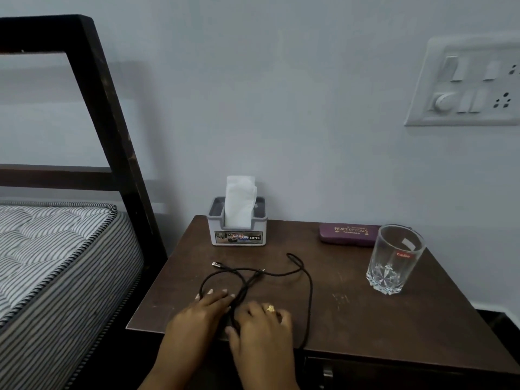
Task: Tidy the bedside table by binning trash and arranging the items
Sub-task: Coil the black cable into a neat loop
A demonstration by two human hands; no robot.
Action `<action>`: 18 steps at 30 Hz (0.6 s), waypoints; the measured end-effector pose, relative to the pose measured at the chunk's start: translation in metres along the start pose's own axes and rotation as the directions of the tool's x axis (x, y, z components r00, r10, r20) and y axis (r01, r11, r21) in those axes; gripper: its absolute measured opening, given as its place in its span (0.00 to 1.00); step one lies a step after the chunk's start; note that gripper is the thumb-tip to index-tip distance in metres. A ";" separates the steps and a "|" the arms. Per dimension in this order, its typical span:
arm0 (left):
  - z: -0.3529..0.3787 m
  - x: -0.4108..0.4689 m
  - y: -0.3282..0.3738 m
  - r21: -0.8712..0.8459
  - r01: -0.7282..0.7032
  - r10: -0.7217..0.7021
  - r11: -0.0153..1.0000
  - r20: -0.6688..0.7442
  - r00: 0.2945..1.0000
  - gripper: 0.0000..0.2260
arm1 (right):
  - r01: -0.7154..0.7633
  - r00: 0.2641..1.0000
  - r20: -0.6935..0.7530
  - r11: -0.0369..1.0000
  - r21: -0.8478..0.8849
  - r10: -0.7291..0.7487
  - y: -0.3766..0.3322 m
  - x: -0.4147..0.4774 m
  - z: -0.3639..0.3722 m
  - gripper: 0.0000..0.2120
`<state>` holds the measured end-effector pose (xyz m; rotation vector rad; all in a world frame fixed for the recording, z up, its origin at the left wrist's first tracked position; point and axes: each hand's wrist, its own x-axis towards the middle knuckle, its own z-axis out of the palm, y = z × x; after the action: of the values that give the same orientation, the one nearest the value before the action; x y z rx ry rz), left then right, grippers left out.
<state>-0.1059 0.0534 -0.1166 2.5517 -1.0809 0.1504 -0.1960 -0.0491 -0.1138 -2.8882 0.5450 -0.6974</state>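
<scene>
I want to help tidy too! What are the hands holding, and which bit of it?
Both the left hand and right hand rest on the black cable, at its bunched loops near the table's front edge. A firm grip cannot be told.

Dim, soft light; slight blur.

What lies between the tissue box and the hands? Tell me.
In the head view, the black cable loops across the table between the tissue box and both hands, left and right, which rest on it.
</scene>
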 end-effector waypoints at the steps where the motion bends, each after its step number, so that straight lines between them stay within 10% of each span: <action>1: -0.001 0.000 0.000 0.003 0.017 -0.017 1.000 0.004 1.000 0.17 | 0.006 1.000 -0.012 1.000 -0.015 -0.006 0.001 0.000 0.001 0.16; 18: -0.002 -0.005 0.011 -0.029 0.075 -0.077 0.997 -0.096 0.992 0.09 | 0.105 0.991 -0.084 0.994 -0.034 -0.108 0.040 0.005 0.002 0.17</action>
<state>-0.1168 0.0507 -0.1125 2.5303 -0.9424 0.2361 -0.2038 -0.0881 -0.1211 -2.9444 0.4164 -0.8381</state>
